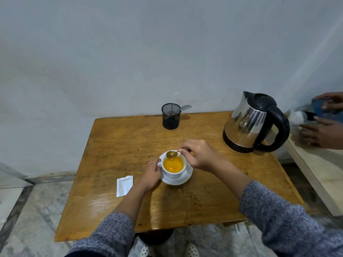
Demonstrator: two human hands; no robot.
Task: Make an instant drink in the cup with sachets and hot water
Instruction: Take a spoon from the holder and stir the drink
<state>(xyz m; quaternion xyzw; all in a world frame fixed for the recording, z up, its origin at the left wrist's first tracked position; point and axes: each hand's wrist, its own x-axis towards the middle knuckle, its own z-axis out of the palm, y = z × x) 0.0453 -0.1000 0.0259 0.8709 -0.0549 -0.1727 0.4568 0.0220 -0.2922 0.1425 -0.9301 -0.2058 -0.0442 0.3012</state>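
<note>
left hand (150, 173) grips the cup (173, 166); right hand (199, 154) pinches a spoon (172, 154) above it. kettle (254, 121), mesh holder (171, 116) and sachet (124, 185) stand well apart on the table (204, 201).

A black wire-mesh cylindrical holder (171, 116) stands at the far edge of a worn brown wooden table (115, 145), against a pale grey wall (130, 52). Marble floor (37, 210) below.
</note>
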